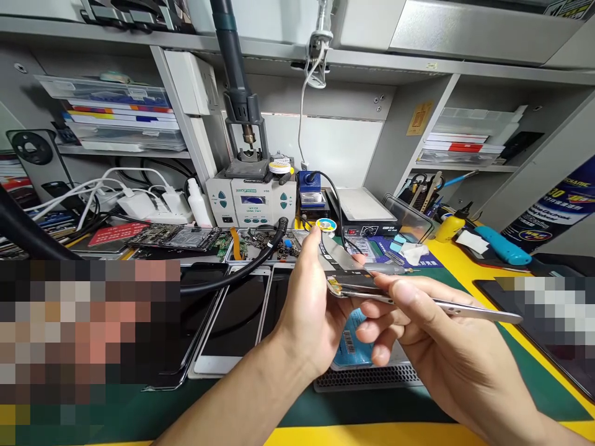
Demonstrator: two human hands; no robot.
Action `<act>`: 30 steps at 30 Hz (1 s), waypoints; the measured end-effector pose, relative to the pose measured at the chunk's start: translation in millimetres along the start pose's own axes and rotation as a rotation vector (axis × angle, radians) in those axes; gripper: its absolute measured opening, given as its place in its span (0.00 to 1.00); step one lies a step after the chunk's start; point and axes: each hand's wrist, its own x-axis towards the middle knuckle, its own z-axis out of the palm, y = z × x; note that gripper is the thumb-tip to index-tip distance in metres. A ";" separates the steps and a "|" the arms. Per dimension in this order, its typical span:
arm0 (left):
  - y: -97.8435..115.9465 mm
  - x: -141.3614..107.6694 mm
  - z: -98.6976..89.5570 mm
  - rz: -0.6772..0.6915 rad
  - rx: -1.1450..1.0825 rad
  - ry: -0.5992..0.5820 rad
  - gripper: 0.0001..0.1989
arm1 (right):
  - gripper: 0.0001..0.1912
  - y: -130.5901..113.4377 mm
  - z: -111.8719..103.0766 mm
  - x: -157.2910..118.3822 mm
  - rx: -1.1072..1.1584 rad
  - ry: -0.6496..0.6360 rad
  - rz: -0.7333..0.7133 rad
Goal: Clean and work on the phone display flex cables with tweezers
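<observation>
In the middle of the head view, my left hand (309, 297) is closed around an opened phone (351, 279), its thumb up along the near side. Dark parts and a gold-coloured patch show at the phone's near end. My right hand (432, 316) grips metal tweezers (469, 310) between thumb and fingers. The tweezers' tips reach to the gold patch; whether they pinch anything there I cannot make out. Below the hands lies a blue packet (354, 341) with a barcode, partly hidden by my fingers.
Phones with white frames (223, 322) lie left of my hands. Behind stands a hot-air rework station (253, 198), its black hose (232, 282) crossing the bench. A heating plate (367, 214), a yellow bottle (453, 223) and a blue tool (502, 246) stand or lie at right. A dark tablet-like panel (525, 334) lies near the right edge.
</observation>
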 end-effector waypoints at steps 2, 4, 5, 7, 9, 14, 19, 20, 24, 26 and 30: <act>0.2 -0.3 2.0 0.037 0.005 0.051 0.30 | 0.07 -2.3 1.8 1.3 0.026 -0.018 0.022; 0.5 -1.0 4.2 0.063 0.007 0.090 0.29 | 0.07 -4.3 3.3 1.8 0.040 -0.028 0.036; 0.6 -1.5 5.1 0.068 0.009 0.101 0.28 | 0.08 -5.0 3.7 1.7 0.048 -0.031 0.040; 0.6 -2.4 6.2 0.075 0.012 0.114 0.28 | 0.08 -5.6 3.7 1.1 0.068 -0.040 0.042; 0.3 -2.7 6.4 0.087 0.016 0.120 0.28 | 0.08 -5.5 2.5 0.3 0.088 -0.047 0.048; -1.0 -1.3 5.2 0.103 0.024 0.121 0.29 | 0.09 -4.8 -1.9 -0.4 0.114 -0.077 0.093; -1.6 -1.2 6.1 0.159 0.029 0.153 0.27 | 0.10 -4.7 -3.4 2.2 0.135 -0.084 0.131; -1.6 -1.4 6.3 0.167 0.033 0.157 0.27 | 0.10 -4.8 -3.3 2.6 0.141 -0.075 0.135; -1.9 -1.4 6.7 0.189 0.048 0.165 0.26 | 0.09 -5.8 -2.5 3.5 0.157 -0.048 0.158; -2.2 -0.9 6.7 0.200 0.053 0.169 0.26 | 0.08 -6.3 -2.2 3.6 0.160 -0.045 0.162; -2.4 -0.9 8.0 0.223 0.059 0.172 0.26 | 0.08 -6.4 -3.0 3.7 0.150 -0.063 0.164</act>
